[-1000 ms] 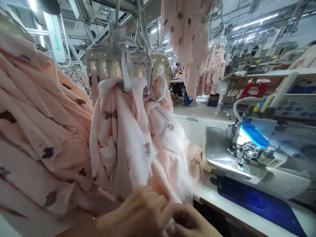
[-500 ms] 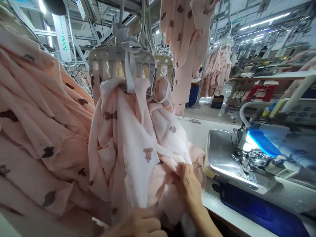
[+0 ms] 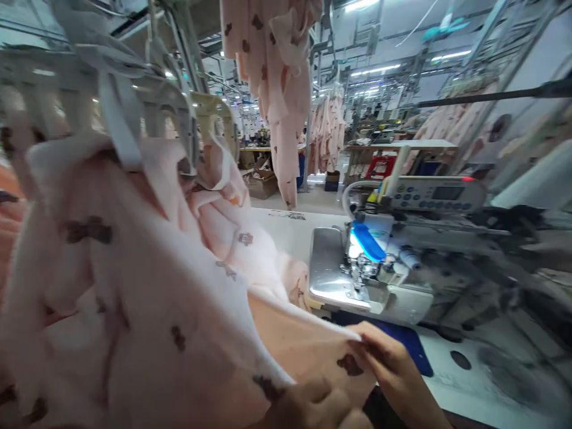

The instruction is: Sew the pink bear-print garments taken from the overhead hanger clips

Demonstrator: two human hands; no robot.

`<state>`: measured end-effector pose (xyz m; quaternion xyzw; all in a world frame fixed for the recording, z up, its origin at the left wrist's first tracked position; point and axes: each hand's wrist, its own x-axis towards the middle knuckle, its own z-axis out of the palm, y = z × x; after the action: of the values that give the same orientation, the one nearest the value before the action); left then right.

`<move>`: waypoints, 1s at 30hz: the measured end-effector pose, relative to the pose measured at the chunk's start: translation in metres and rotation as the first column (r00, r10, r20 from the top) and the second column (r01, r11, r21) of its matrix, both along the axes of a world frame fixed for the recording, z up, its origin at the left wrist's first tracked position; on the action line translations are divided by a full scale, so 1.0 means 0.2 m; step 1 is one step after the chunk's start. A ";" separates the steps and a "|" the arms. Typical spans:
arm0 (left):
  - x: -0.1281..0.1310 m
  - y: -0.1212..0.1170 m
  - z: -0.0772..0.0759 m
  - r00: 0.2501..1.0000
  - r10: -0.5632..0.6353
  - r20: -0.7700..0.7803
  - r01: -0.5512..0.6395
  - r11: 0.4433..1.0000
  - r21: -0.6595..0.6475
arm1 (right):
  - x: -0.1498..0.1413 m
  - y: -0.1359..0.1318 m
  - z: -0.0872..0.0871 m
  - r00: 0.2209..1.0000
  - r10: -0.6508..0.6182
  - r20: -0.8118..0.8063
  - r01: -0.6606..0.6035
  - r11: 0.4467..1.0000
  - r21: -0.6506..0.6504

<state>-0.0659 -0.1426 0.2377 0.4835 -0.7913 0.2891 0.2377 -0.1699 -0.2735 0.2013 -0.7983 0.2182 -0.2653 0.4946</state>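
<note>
Pale pink fabric (image 3: pixel 147 286) with brown bear prints hangs in folds from a grey hanger clamp (image 3: pixel 165 98). My right hand (image 3: pixel 386 354) pinches the upper edge of a panel and pulls it out to the right, below the sewing machine's metal plate. At the bottom edge, my left hand (image 3: pixel 317 405) is closed on the same fabric, its fingers blurred and partly cut off. The panel is stretched between the hands and the clamp, its peach inner side showing. A white strap (image 3: pixel 118 119) loops over the clamp.
A sewing machine (image 3: pixel 357 274) with a lit lamp and blue guard stands on the white table (image 3: pixel 286 229) at right. Its control panel (image 3: pixel 440 193) is behind. A dark blue pad (image 3: pixel 415 351) lies in front. More pink garments (image 3: pixel 286 77) hang beyond.
My view has swung right, so the clamp and fabric sit further left. My right hand has drawn the fabric edge out to the right; my left hand has moved right with it.
</note>
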 end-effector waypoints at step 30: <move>0.33 -0.41 0.03 0.955 0.227 -0.190 -0.171 0.947 0.271 | 0.06 0.02 -0.01 0.826 -0.429 0.367 0.530 0.812 -0.244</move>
<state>-0.0003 -0.2251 0.2434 0.6162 -0.7375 0.1540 0.2296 -0.1572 -0.2704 0.2002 -0.7395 0.2900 -0.5316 0.2941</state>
